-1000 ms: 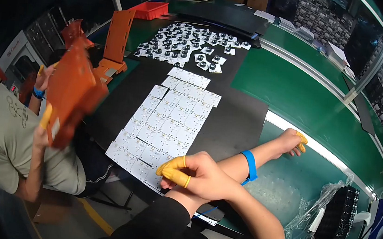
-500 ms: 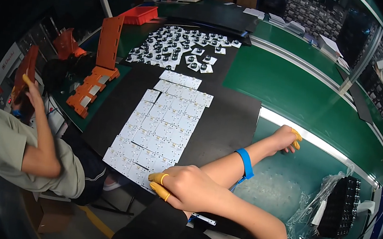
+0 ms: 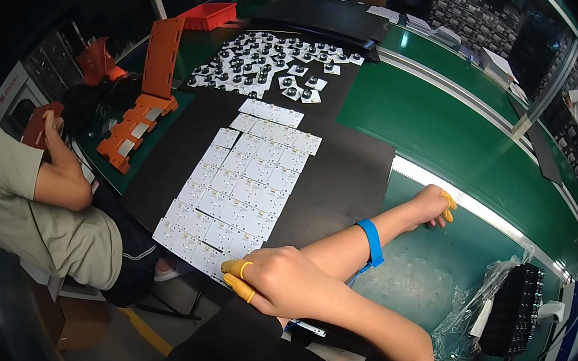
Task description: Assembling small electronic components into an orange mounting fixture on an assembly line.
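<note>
Around the black mat [image 3: 346,172] we note an orange frame [image 3: 163,54] and a co-worker [image 3: 64,241] to its left, and plastic wrap [image 3: 457,321] to its lower right. The right hand [image 3: 271,281] blocks our sight of the mat's near edge; the left hand [image 3: 434,204] is right of the mat. Both hands' fingers are bent inward; we cannot tell whether they grip anything. The white boards [image 3: 254,177] lie flat on the mat in close rows, dark gaps between some.
</note>
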